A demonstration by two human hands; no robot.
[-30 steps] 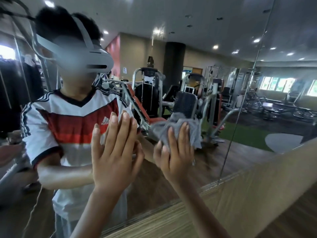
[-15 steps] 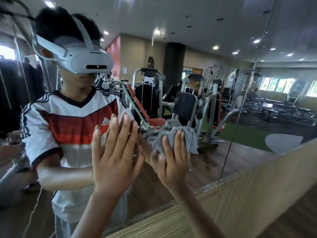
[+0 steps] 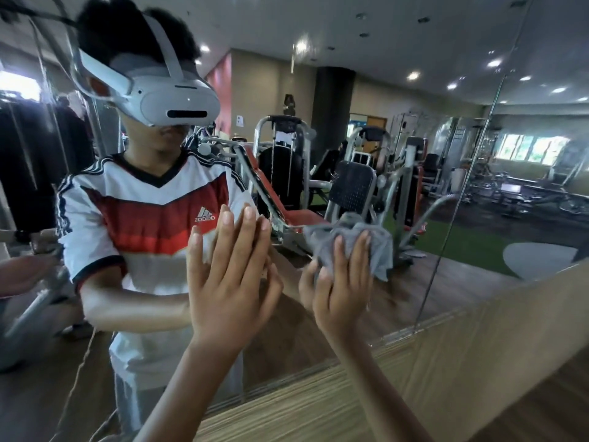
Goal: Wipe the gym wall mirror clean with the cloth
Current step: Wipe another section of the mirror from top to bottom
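The wall mirror (image 3: 430, 106) fills most of the head view and reflects a person in a white and red shirt with a headset. My left hand (image 3: 228, 282) lies flat against the glass at the centre, fingers straight and pointing up. To its right, my right hand (image 3: 339, 288) presses a crumpled grey cloth (image 3: 350, 240) onto the mirror with straight fingers. The cloth bunches above and beside my fingertips.
A wooden panel (image 3: 414, 378) runs under the mirror's lower edge, rising to the right. A vertical seam (image 3: 462, 186) splits the mirror right of the cloth. Gym machines, a green floor patch and windows show only as reflections.
My right hand slid the cloth down and to the left, then a little back to the right. My left hand stayed flat on the glass.
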